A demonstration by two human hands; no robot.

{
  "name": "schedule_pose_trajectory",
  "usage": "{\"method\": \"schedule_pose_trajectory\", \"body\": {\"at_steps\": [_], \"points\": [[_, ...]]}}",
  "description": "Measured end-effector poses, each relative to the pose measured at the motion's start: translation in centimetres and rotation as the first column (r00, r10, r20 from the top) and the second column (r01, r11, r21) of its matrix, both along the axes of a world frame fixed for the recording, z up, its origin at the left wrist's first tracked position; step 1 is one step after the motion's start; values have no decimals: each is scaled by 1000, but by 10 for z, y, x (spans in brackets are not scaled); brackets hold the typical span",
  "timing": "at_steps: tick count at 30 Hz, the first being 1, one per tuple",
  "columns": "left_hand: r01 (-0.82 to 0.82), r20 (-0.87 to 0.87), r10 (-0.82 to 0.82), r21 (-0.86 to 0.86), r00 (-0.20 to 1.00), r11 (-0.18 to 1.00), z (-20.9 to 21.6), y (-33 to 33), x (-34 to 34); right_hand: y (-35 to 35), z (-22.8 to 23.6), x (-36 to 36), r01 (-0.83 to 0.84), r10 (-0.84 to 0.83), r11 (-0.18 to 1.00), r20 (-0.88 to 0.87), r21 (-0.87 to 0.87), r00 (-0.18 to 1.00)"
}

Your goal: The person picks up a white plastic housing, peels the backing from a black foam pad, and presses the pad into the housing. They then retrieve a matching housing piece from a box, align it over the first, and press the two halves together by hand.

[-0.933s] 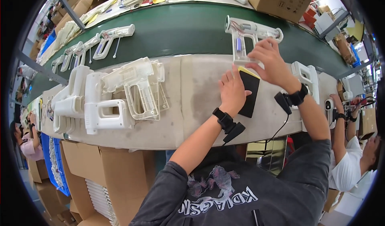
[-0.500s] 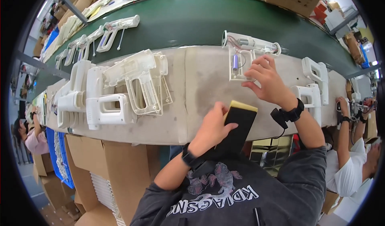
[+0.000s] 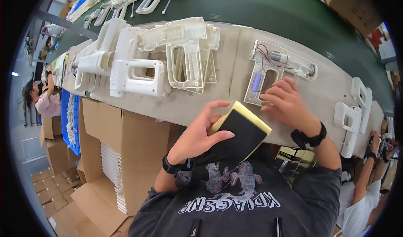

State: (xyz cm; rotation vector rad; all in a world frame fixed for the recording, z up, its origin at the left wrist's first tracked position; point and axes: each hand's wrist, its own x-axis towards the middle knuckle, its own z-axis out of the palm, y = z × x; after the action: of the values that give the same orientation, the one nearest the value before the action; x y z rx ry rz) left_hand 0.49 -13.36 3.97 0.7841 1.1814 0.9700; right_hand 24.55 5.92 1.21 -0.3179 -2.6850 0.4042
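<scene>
Several white plastic shells (image 3: 128, 69) lie stacked on the counter (image 3: 228, 77). Near its front edge, the left grip (image 3: 196, 135) pinches a yellow-edged black pad (image 3: 244, 132). Beyond lies an open housing (image 3: 273, 67) with a purple cell (image 3: 257, 82); the right grip (image 3: 290, 105) curls beside it, its hold impossible to tell. Two white casings (image 3: 352, 132) lie rightmost.

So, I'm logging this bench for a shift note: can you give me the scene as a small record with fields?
Left hand: holds the pad
Right hand: fingers curled by the handle of the open shell; contact unclear
Pad: black face, yellow edge
Open shell: on the bench, purple cylinder and silver cylinder inside
Left on bench: pile of white shells
Behind bench: green belt
Below bench, left: open carton holding stacked white pieces
</scene>
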Motion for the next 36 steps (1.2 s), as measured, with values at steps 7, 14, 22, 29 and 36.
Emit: {"method": "schedule_pose_trajectory", "body": {"at_steps": [7, 14, 22, 29, 36], "points": [[107, 91, -112, 54, 990, 993, -7, 5, 9, -24, 56, -15, -91, 61, 486, -71, -869, 996], [157, 35, -160, 68, 987, 985, 0, 2, 6, -20, 37, -9, -142, 346, 389, 1, -910, 938], [178, -376, -10, 414, 927, 893, 8, 6, 19, -24, 37, -17, -230, 327, 184, -161, -956, 931], [115, -177, -78, 205, 981, 972, 4, 3, 19, -23, 36, -25, -236, 298, 117, -193, -965, 935], [94, -276, -6, 309, 961, 946, -7, 3, 27, -25, 33, -33, -170, 191, 131, -143, -977, 971]]}}
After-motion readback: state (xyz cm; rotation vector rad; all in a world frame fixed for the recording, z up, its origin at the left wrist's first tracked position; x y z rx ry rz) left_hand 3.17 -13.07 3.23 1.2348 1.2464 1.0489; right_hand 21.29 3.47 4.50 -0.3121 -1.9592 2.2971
